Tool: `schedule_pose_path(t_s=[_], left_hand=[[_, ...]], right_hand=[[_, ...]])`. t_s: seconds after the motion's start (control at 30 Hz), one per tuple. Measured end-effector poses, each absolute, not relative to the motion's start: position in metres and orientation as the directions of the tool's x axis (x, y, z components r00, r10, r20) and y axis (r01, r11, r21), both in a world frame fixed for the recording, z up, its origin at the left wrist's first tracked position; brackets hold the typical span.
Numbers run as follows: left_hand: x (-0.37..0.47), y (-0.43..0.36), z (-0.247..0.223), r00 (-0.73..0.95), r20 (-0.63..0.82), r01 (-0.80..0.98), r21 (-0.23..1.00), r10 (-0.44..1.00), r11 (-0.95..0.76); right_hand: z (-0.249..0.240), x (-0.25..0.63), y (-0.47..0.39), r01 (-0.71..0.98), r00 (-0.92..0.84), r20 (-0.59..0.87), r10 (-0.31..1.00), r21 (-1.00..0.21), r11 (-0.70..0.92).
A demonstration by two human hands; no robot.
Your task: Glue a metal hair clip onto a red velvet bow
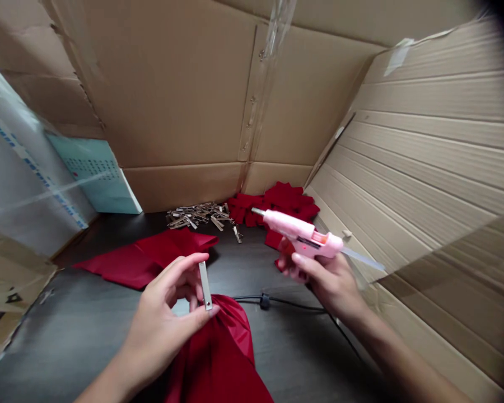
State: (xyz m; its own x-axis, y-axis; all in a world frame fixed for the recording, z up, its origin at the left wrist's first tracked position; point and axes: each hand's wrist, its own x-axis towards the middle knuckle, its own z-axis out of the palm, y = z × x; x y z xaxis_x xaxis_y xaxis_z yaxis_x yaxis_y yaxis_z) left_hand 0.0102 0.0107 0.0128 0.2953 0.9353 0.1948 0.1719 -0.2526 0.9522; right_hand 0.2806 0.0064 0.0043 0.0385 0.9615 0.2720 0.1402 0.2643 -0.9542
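Note:
Between the thumb and index finger of my left hand (172, 302) is a flat metal hair clip (205, 285), held roughly upright by its two ends. Just below it lies gathered dark red fabric (218, 364), reaching down to the bottom edge of the view. My right hand (319, 274) grips a pink hot glue gun (298, 229) by its handle. Its metal nozzle points left, and a translucent glue stick (363, 259) sticks out of the back. The gun is apart from the clip.
Several loose metal clips (197, 214) lie in a pile at the back, beside red fabric pieces (289, 201). Another red cloth (151, 254) lies left on the dark table (88, 313). A black cable (294, 304) crosses it. Cardboard walls (172, 89) enclose the space; a light-blue booklet (96, 173) leans left.

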Motion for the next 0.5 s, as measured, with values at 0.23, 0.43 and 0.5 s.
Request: schedule_pose_path(t_s=[0.23,0.43,0.5], left_hand=[[0.016,0.007,0.013,0.304,0.143,0.121,0.975,0.942,-0.187],[0.017,0.009,0.009,0.332,0.083,0.107,0.986,0.940,-0.125],[0.017,0.009,0.009,0.340,0.073,0.111,0.987,0.938,-0.117]], right_hand=[[-0.020,0.254,-0.024,0.046,-0.230,0.087,0.969,-0.994,0.100],[-0.026,0.256,-0.037,0.167,-0.271,0.188,0.944,-0.957,0.239],[-0.028,0.257,-0.037,0.226,-0.264,0.212,0.941,-0.935,0.274]])
